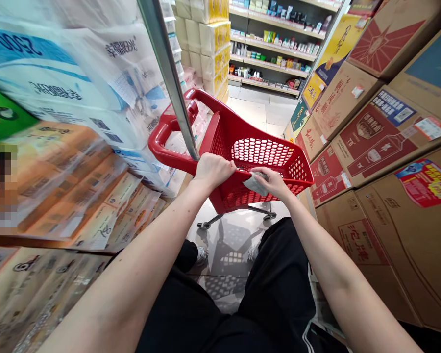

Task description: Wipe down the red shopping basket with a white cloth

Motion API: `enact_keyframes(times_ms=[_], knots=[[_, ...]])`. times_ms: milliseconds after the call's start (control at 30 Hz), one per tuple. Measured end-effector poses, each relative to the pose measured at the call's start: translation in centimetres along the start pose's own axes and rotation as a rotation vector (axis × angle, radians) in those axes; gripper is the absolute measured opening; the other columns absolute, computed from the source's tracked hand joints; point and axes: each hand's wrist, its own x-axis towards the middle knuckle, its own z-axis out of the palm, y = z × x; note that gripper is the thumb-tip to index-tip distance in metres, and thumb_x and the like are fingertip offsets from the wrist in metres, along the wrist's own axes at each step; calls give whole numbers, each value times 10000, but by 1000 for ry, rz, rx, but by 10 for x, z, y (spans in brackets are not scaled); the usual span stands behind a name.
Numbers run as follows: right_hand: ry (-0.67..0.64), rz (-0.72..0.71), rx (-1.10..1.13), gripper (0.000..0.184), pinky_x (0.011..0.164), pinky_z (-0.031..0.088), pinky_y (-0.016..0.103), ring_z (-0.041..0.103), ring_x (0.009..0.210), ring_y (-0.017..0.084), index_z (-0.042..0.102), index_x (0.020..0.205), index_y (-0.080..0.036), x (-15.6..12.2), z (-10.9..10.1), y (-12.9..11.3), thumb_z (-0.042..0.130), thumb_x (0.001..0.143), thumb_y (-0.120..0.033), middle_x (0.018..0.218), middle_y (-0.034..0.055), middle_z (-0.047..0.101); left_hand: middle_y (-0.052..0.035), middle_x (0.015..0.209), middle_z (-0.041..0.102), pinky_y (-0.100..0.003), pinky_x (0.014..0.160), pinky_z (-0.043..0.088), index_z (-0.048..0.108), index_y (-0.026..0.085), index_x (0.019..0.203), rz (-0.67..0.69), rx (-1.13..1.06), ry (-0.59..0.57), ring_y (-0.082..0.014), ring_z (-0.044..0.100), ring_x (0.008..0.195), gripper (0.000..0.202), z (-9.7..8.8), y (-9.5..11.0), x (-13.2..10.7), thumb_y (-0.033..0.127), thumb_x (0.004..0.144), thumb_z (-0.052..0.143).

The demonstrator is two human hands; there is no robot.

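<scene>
A red plastic shopping cart (220,132) with perforated basket walls stands sideways in front of me. My left hand (213,171) is closed around the near rim of the cart, close to the foot of a metal pole (169,73). At the near rim farther right, my right hand (274,181) pinches a grey cloth (256,183), which lies against the cart's side. The cart's looped handle (169,142) points left, with no hand on it. Little shows inside the basket, and its near inner wall is hidden.
Stacked cardboard cartons (382,142) wall in the right side. Wrapped tissue packs (59,88) and orange packs (73,181) crowd the left. Shelves of small bottles and tubes (279,44) stand at the back, beyond a tiled floor (255,108). Cart wheels (204,225) rest near my shoes.
</scene>
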Motion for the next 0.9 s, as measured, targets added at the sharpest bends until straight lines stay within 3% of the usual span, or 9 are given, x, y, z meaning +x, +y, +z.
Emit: enact_keyframes(times_ms=[100, 200, 300, 400, 700, 900], knots=[[-160, 29, -297, 382, 807, 420, 269, 623, 989, 197, 600, 1231, -236, 7, -6, 2, 503, 909, -418, 1153, 40, 688, -197, 695, 697, -370, 590, 340, 757, 72, 777, 0, -14, 1, -302, 682, 725, 543, 1, 2, 2, 268, 943, 278], [-327, 117, -461, 395, 644, 370, 242, 613, 775, 173, 685, 982, -202, 24, -11, 5, 536, 863, -548, 906, 29, 713, -202, 703, 697, -374, 602, 344, 757, 69, 779, -10, -29, -6, -301, 679, 731, 534, 0, 4, 2, 268, 940, 289], [-463, 192, -454, 464, 568, 334, 232, 573, 650, 141, 687, 822, -174, 41, -14, 5, 577, 791, -624, 764, 19, 684, -206, 711, 696, -381, 618, 353, 761, 67, 794, -12, -46, -13, -304, 675, 740, 531, 0, 5, 2, 271, 941, 294], [-559, 223, -332, 394, 567, 353, 218, 573, 634, 125, 693, 803, -180, 49, -12, 5, 624, 760, -566, 748, -2, 682, -211, 713, 694, -381, 626, 356, 763, 64, 796, -13, -52, -21, -307, 674, 747, 532, -1, 5, 2, 264, 941, 291], [-574, 196, -189, 266, 579, 394, 207, 589, 637, 119, 693, 801, -181, 52, -1, 18, 649, 751, -439, 745, -15, 677, -205, 691, 693, -371, 608, 341, 757, 62, 765, -12, -39, -7, -300, 675, 716, 553, 0, 1, 0, 278, 940, 279], [-569, 200, -287, 319, 593, 389, 222, 593, 654, 132, 708, 852, -190, 54, -1, 15, 645, 763, -490, 788, 1, 695, -202, 688, 691, -376, 604, 340, 759, 67, 772, -11, -24, -7, -310, 676, 725, 567, 0, 1, 0, 281, 940, 261]])
